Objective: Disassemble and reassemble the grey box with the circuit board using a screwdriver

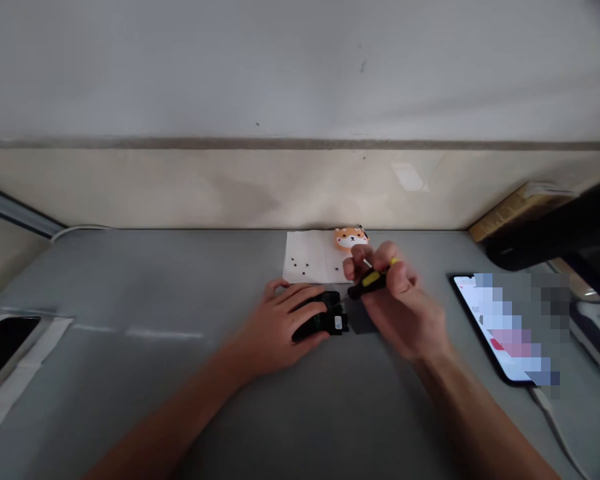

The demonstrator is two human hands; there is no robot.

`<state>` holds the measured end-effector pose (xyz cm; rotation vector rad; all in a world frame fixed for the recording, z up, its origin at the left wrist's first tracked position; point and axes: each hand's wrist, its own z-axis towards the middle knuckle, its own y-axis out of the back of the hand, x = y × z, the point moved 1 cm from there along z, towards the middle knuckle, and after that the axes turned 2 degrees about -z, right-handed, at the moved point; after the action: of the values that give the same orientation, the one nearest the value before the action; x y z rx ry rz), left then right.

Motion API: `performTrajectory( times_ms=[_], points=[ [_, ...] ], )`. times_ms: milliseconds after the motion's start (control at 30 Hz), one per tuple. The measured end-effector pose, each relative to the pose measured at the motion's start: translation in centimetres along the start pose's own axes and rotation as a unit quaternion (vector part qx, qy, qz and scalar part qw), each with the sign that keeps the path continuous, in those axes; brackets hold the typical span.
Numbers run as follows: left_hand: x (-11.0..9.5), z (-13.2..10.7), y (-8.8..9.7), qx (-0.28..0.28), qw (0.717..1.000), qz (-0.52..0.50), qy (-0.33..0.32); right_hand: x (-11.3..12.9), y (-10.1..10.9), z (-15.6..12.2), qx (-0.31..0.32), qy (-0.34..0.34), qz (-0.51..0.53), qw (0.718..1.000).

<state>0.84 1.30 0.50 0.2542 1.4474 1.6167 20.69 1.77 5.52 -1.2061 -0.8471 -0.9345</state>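
Note:
My left hand lies on a small black device in the middle of the grey table, its fingers curled over the top to hold it down. My right hand is closed round a black and yellow screwdriver, tilted down and left with its tip close to the device. Just behind lies a white sheet of paper with several tiny black screws on it. An orange animal-shaped keychain rests at the paper's far right corner.
A phone with a lit screen lies at the right with a white cable leading off the front. A dark object and a brown box sit at the far right. Another phone lies at the left edge. A wall stands behind.

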Motion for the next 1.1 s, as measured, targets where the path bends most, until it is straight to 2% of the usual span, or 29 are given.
performTrajectory(
  times_ms=[133,233,333,500,600,700,900,1000,1100],
  points=[
    [-0.1,0.1,0.1,0.008,1.000,-0.012,0.013,-0.7,0.1,0.2,0.022,0.005,-0.056,0.998],
    [-0.1,0.2,0.2,0.006,1.000,-0.014,0.005,-0.8,-0.3,0.5,-0.012,0.041,-0.052,0.998],
    [-0.1,0.1,0.1,-0.001,1.000,-0.014,-0.002,-0.4,-0.7,0.6,-0.023,0.016,-0.019,0.999],
    [0.0,0.0,0.0,-0.007,1.000,-0.011,-0.005,-0.2,-0.2,0.1,0.009,0.006,-0.020,1.000],
    [0.0,0.0,0.1,0.000,1.000,-0.009,0.000,-0.6,0.2,0.2,0.010,0.018,-0.047,0.999],
    [-0.1,0.1,0.1,-0.003,1.000,-0.006,-0.001,-0.6,0.0,0.4,-0.002,0.029,-0.025,0.999],
    [0.0,0.1,0.0,-0.018,1.000,-0.001,-0.010,0.4,-0.3,0.4,-0.016,-0.019,0.020,1.000],
    [0.0,0.0,0.0,-0.021,1.000,-0.001,-0.008,0.0,0.1,0.2,0.001,-0.013,-0.013,1.000],
    [0.1,0.0,0.0,-0.021,1.000,-0.004,-0.007,-0.4,0.2,0.3,0.009,0.024,-0.073,0.997]
  ],
)
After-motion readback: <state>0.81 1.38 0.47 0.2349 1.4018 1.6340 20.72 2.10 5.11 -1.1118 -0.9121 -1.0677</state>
